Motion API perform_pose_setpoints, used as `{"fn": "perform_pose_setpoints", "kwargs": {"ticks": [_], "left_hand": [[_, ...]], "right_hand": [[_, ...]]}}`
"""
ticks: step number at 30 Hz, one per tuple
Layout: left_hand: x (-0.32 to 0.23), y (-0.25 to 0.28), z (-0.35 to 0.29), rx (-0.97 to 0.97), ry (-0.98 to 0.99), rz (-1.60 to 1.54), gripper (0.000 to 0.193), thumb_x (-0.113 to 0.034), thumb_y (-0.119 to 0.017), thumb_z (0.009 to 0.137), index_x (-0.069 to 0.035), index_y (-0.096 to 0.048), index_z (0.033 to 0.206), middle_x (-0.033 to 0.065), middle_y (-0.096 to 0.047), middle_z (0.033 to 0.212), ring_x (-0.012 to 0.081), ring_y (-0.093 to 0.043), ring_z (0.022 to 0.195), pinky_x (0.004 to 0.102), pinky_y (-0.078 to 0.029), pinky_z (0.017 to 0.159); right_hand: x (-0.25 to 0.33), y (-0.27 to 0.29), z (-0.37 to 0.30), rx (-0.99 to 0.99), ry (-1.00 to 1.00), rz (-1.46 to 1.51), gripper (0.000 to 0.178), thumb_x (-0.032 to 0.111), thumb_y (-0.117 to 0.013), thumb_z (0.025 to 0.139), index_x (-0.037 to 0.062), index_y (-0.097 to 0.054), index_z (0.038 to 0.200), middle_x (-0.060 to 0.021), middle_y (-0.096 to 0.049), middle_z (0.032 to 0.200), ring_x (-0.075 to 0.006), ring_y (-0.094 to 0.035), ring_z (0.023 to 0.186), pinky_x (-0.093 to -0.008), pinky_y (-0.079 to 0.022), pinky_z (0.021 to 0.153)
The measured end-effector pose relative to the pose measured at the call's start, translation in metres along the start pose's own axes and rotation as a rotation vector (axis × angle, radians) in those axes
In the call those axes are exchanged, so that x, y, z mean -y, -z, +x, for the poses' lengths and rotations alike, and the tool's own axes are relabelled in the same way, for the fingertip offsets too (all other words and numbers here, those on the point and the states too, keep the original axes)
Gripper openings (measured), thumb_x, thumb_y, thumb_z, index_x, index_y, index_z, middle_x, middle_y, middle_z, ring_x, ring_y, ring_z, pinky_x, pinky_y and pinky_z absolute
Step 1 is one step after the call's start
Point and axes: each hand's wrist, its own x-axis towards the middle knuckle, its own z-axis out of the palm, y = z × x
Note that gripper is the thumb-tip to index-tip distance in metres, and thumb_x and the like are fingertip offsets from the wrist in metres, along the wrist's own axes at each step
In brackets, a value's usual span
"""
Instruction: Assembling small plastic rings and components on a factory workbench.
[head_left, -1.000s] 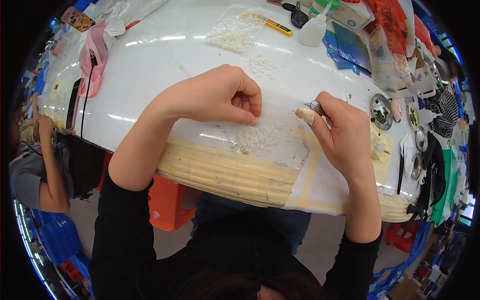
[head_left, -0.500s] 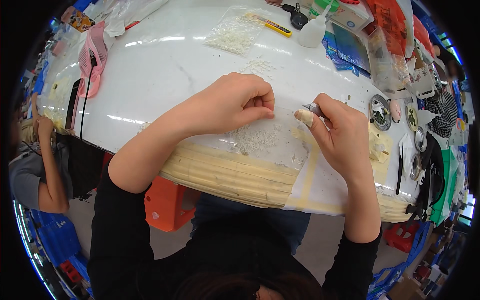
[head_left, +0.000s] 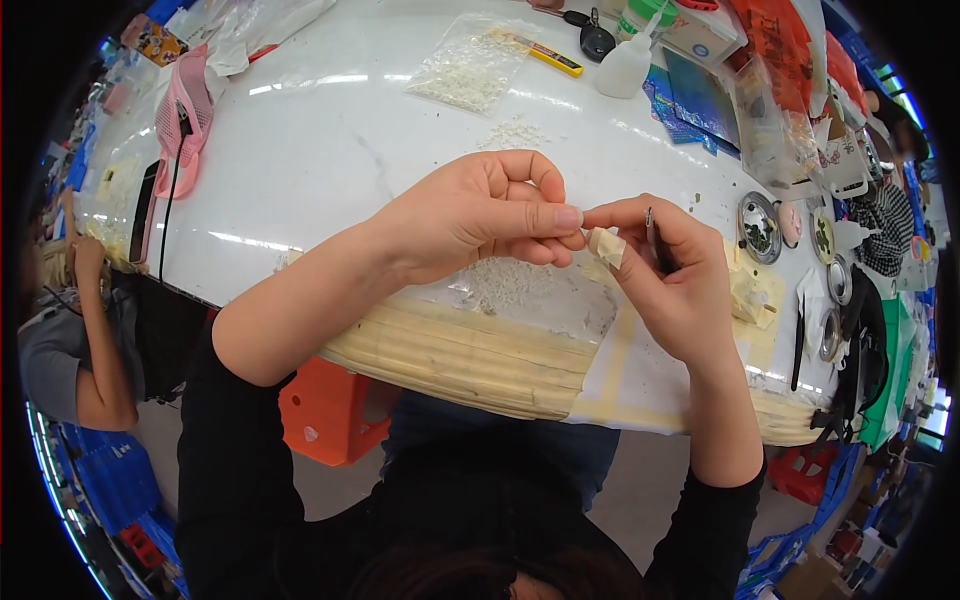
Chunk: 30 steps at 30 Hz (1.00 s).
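My left hand (head_left: 490,215) is closed in a pinch, its thumb and fingertips meeting the tips of my right hand (head_left: 675,270). Whatever lies between those fingertips is too small to make out. A small dark metal tool (head_left: 655,240) sits in my right hand, held by the curled fingers; its exact kind is not clear. Pale tape wraps my right thumb. Below the hands, a scatter of tiny white pieces (head_left: 505,285) lies on the table (head_left: 300,150). More white bits (head_left: 515,132) lie beyond my left hand, near a clear plastic bag (head_left: 465,75) of similar pieces.
A yellow cutter knife (head_left: 552,58), keys (head_left: 597,40) and a white squeeze bottle (head_left: 627,65) stand at the back. Round metal tins (head_left: 760,222) and a pale block (head_left: 752,292) are at right. A pink mesh item (head_left: 185,120) lies left, near another person's arm (head_left: 95,320).
My left hand has turned and moved right, so its fingertips now meet those of my right hand. The metal tool has shifted back into my right hand, away from the fingertips.
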Motion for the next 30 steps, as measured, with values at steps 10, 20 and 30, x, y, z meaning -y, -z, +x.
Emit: {"fn": "perform_pose_setpoints", "kwargs": {"ticks": [10, 20, 30], "left_hand": [[0.007, -0.002, 0.001, -0.042, -0.058, 0.059, 0.016, -0.014, -0.068, 0.092, -0.009, -0.053, 0.089, 0.0057, -0.068, 0.08, 0.0096, -0.067, 0.071, 0.0188, -0.055, 0.064], [0.009, -0.006, -0.001, -0.064, -0.097, 0.076, 0.014, -0.016, -0.067, 0.093, -0.008, -0.055, 0.093, 0.0049, -0.068, 0.082, 0.0099, -0.067, 0.073, 0.0197, -0.053, 0.065], [0.012, -0.008, -0.002, -0.024, -0.003, -0.048, 0.018, -0.018, -0.065, 0.094, -0.002, -0.068, 0.101, 0.0102, -0.07, 0.093, 0.017, -0.071, 0.083, 0.0235, -0.058, 0.075]], "right_hand": [[0.001, -0.006, -0.002, -0.036, -0.013, 0.042, 0.011, 0.0, -0.064, 0.079, -0.0004, -0.069, 0.089, 0.005, -0.047, 0.065, -0.0019, -0.038, 0.058, -0.0194, -0.031, 0.052], [-0.003, -0.012, -0.002, -0.041, -0.076, 0.11, 0.012, 0.0, -0.062, 0.081, 0.0007, -0.064, 0.093, 0.0066, -0.041, 0.061, -0.0016, -0.036, 0.056, -0.0193, -0.029, 0.052], [0.0, -0.012, 0.0, -0.171, 0.271, -0.322, 0.021, -0.006, -0.065, 0.073, 0.0046, -0.065, 0.092, -0.0032, -0.053, 0.073, -0.0111, -0.051, 0.059, -0.0244, -0.042, 0.053]]}}
